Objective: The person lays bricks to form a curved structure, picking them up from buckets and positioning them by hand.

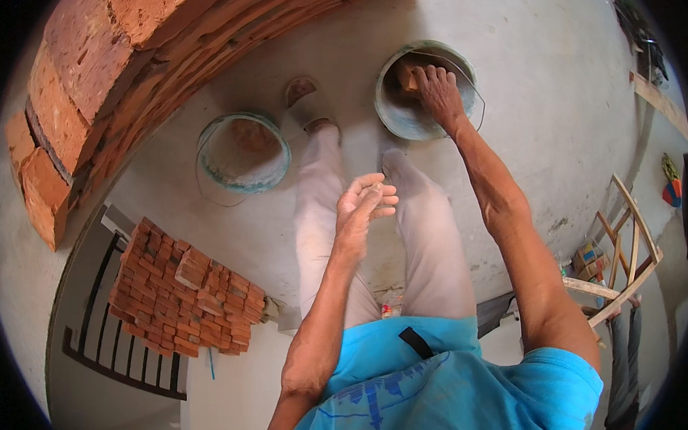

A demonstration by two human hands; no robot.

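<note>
Now, R hand (438, 94) is down in the right-hand bucket (390, 115), fingers bent snug over the edge of an orange-brown block (407, 75). Gap's closed up on that side; thumb's hidden, so can't tell how firm the hold is. Block sits just L of those fingertips, inside the rim, w/ the bucket's greyish wall all round. Wire handle (472, 78) arcs past the hand's R side, down nr the wrist.

Over to the L hand (365, 203): nearer the body than the R one & off to its L, up in front of the thighs. It's half open, fingers loosely curled, thumb nr them, nothing in it.

Beyond that hand & to its L, second bucket (282, 168), greenish rim, a reddish-brown patch inside; can't make out what it is. Pale trousers (436, 250) run either side of the L hand, blue T-shirt (471, 396) behind it.

Further L, well apart from both grips: brick stack (187, 289) w/ dark railing (125, 345) alongside. Far L & ahead, rough red brickwork (89, 80) looms v. close to the cam, curving across the top.

Out R of the R hand, & back toward the body: wooden frame (643, 271), tilted, w/ bits & pieces about it. Grey floor (537, 94) runs btwn frame & R-hand bucket, stained in spots.
</note>
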